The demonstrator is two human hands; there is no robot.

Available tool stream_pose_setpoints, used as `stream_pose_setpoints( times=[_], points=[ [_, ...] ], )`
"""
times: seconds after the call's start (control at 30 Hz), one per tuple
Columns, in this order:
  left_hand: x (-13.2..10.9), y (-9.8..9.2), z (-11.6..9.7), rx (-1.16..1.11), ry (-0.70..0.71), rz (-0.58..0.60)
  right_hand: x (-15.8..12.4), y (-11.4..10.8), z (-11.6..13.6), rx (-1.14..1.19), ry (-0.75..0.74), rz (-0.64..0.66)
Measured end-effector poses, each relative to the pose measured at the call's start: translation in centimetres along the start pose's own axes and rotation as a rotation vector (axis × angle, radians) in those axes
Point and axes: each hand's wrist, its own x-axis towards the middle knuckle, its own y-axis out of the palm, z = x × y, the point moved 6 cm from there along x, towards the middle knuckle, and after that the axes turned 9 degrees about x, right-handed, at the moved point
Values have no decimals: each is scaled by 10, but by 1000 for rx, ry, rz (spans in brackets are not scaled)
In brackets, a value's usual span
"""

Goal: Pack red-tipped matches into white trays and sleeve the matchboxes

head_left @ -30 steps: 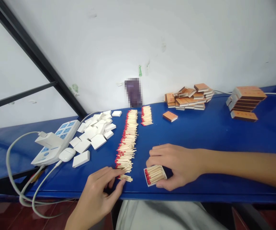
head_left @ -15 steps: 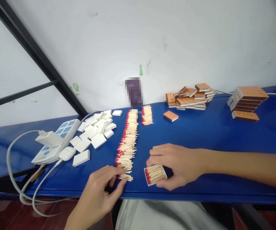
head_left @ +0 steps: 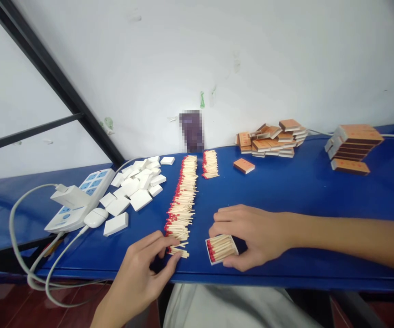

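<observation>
My right hand [head_left: 246, 232] is closed around a white matchbox tray [head_left: 207, 250] resting on the blue desk. Red-headed matches [head_left: 222, 248] lie side by side in it, heads to the left. At the near end of a long row of loose matches [head_left: 185, 191], my left hand [head_left: 149, 264] curls its thumb and fingertips around a few matches [head_left: 179, 251] on the desk. Those matches lie between thumb and index finger, a little left of the tray. Farther back is a shorter row of matches [head_left: 210, 164].
White matchbox trays [head_left: 128, 187] are heaped at left, beside a power strip [head_left: 96, 182] with a charger [head_left: 69, 196], cables and a white earbud case [head_left: 96, 217]. Orange matchboxes [head_left: 272, 141] pile up by the wall, one [head_left: 243, 166] alone, others stacked [head_left: 357, 136] at right.
My left fingers have shifted slightly and the few matches at the row's near end now lie more askew. My right hand and the tray stay in place.
</observation>
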Motion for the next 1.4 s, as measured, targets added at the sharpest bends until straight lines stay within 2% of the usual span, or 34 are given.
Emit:
stream_pose_setpoints(
  times=[0.17,0.5,0.93,1.2,1.4],
  points=[
    [0,-4,-1,-51,8,-46,0,0,0,6,8,1],
    [-8,-6,-7,46,159,-231,1,0,0,2,16,1],
    [-7,-8,-14,51,232,-236,1,-1,2,-2,14,-2],
    [-8,-9,-17,94,251,-304,1,-1,1,-4,12,-1],
    [-8,-8,-17,99,257,-294,1,-1,1,2,7,-5]
  ],
)
